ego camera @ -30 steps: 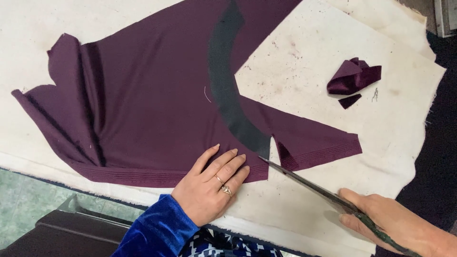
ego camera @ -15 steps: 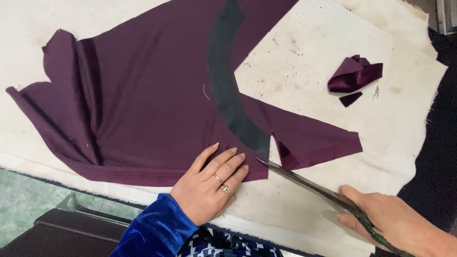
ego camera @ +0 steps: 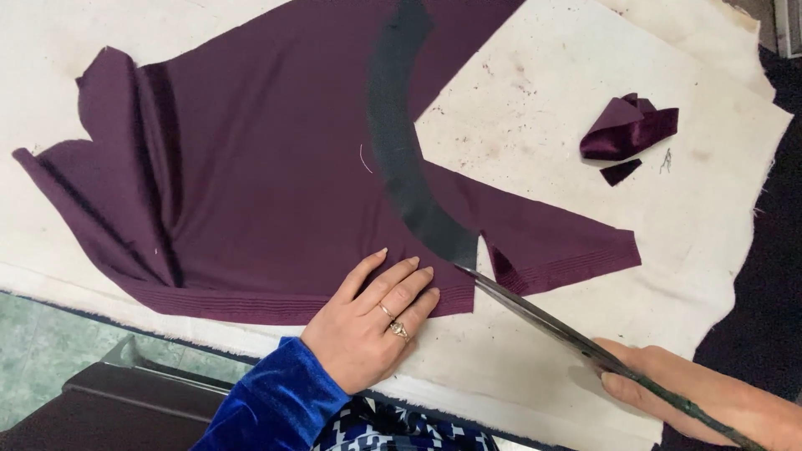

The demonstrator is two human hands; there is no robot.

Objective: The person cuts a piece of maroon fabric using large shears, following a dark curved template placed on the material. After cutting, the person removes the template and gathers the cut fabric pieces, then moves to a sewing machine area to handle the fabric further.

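A large piece of dark purple fabric (ego camera: 259, 184) lies flat on a cream cloth-covered table (ego camera: 543, 100), with a curved dark grey strip (ego camera: 401, 167) laid across it. My left hand (ego camera: 372, 321) presses flat on the fabric's near edge, fingers spread, rings on two fingers. My right hand (ego camera: 685, 397) grips the handles of long scissors (ego camera: 543, 321). The blade tips sit in a cut at the fabric's lower edge, beside the grey strip's end. A narrow purple section (ego camera: 560, 242) extends to the right of the cut.
A folded purple scrap (ego camera: 626, 125) and a small offcut (ego camera: 620, 172) lie at the right. A short thread (ego camera: 666, 160) rests nearby. The table's near edge runs along the bottom left, above green floor (ego camera: 33, 351) and a dark bench (ego camera: 100, 409).
The scissors have moved slightly further into the fabric's edge near the grey strip. My left hand stays pressed in place.
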